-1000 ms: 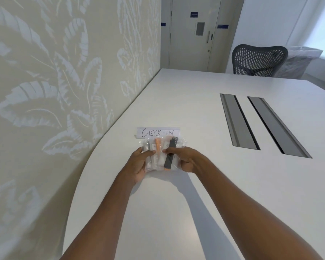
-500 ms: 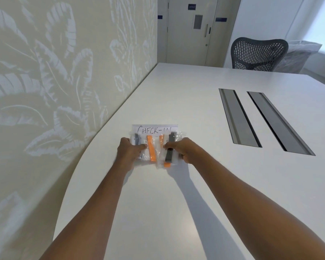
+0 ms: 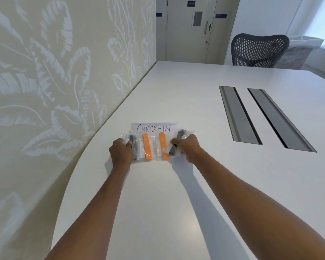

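Clear packets [image 3: 154,147]: head view; orange and dark strips in a row on white table [image 3: 176,194], between both grips.
Left hand [image 3: 121,153]: fingers curled, pinching the row's left end.
Right hand [image 3: 188,147]: pinching the right end.
Sign [image 3: 154,127]: "CHECK-IN", just beyond the grips; packets probably arranged beneath it for display.

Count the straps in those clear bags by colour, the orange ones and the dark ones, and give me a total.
Orange straps: 2, one left of the other
Dark straps: 2, one far left, one far right
Total: 4
Pale pieces inside the clear bags are too faint to count.
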Demonstrator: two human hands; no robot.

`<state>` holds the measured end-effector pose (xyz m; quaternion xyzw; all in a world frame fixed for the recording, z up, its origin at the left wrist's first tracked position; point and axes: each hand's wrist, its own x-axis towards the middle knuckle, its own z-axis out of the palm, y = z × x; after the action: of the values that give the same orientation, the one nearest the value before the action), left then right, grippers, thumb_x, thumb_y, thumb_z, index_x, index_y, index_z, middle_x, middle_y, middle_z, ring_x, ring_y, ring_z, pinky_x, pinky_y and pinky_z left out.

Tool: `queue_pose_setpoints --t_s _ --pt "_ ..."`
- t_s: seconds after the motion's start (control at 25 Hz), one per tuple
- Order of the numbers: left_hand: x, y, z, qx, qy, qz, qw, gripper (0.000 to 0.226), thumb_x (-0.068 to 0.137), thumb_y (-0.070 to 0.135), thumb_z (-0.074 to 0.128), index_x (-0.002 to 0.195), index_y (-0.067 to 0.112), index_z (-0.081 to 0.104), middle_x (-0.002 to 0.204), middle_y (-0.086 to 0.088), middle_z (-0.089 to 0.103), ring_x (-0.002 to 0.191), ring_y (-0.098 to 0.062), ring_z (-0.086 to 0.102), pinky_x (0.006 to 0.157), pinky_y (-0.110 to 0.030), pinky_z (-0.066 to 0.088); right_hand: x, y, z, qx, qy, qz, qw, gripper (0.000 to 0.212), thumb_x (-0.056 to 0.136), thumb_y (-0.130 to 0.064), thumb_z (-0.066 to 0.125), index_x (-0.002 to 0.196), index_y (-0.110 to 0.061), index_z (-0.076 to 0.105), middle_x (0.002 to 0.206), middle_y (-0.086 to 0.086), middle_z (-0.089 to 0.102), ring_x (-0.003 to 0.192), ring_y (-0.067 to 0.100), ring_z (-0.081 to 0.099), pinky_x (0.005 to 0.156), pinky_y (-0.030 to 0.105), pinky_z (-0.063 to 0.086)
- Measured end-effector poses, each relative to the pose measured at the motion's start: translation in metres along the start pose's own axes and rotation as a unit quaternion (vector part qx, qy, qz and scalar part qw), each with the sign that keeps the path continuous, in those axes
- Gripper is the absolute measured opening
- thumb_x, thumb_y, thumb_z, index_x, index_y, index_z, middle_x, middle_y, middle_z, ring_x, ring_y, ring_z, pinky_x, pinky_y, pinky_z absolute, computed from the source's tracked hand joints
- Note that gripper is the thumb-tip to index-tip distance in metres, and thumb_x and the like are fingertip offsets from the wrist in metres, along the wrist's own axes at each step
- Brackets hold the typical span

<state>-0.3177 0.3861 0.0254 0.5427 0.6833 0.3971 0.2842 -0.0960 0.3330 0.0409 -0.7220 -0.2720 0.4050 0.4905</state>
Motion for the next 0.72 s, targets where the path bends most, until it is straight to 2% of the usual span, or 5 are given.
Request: queue_pose_setpoints --t_s 0.2,0.32,0.44,0.56,0.72 --pt "-0.025 -0.001 -0.006 0.197 0.112 0.124 0.966 0.038 0.096 0.019 0.068 0.132 0.008 0.059 0.133 -0.021 0.059 0.122 -0.043 0.052 0.092 -0.053 0.046 0.001 0.001 -0.012 -0.015 -0.024 0.002 1.0 0.04 0.077 -0.009 0.087 0.108 -0.009 0.061 0.093 0.009 0.067 0.075 0.02 0.063 0.047 0.022 0.045" --pt "-0.041 -0.01 0.007 0.218 0.093 0.236 0.942 0.037 0.092 0.026 0.069 0.128 0.014 0.066 0.133 -0.015 0.058 0.122 -0.038 0.052 0.091 -0.051 0.046 0.003 0.0 -0.018 -0.018 -0.041 -0.009 0.999 0.071 0.064 -0.016 0.096 0.123 -0.007 0.058 0.107 0.011 0.07 0.082 0.022 0.067 0.051 0.025 0.049" --pt "-0.05 -0.021 0.018 0.251 0.045 0.239 0.937 0.044 0.092 0.038 0.067 0.132 0.021 0.065 0.144 -0.016 0.054 0.128 -0.038 0.05 0.099 -0.052 0.045 0.003 -0.002 -0.025 -0.05 -0.046 -0.03 0.997 0.096 0.055 -0.03 0.101 0.132 -0.011 0.048 0.122 0.011 0.067 0.102 0.026 0.068 0.07 0.037 0.059" --pt "-0.051 -0.025 0.019 0.253 0.042 0.24 0.936 0.046 0.092 0.041 0.066 0.135 0.023 0.065 0.147 -0.015 0.053 0.13 -0.037 0.049 0.102 -0.052 0.044 -0.002 0.0 -0.033 -0.124 -0.019 -0.075 0.989 0.091 0.078 -0.025 0.092 0.147 -0.014 0.034 0.128 0.009 0.055 0.113 0.028 0.056 0.084 0.037 0.05" --pt "-0.052 -0.024 0.018 0.26 0.046 0.242 0.934 0.046 0.094 0.04 0.064 0.137 0.021 0.065 0.146 -0.015 0.055 0.132 -0.036 0.049 0.103 -0.052 0.043 -0.011 0.013 -0.027 -0.269 0.035 -0.151 0.951 0.089 0.085 -0.037 0.084 0.155 -0.017 0.033 0.147 0.016 0.043 0.138 0.034 0.043 0.108 0.042 0.041"
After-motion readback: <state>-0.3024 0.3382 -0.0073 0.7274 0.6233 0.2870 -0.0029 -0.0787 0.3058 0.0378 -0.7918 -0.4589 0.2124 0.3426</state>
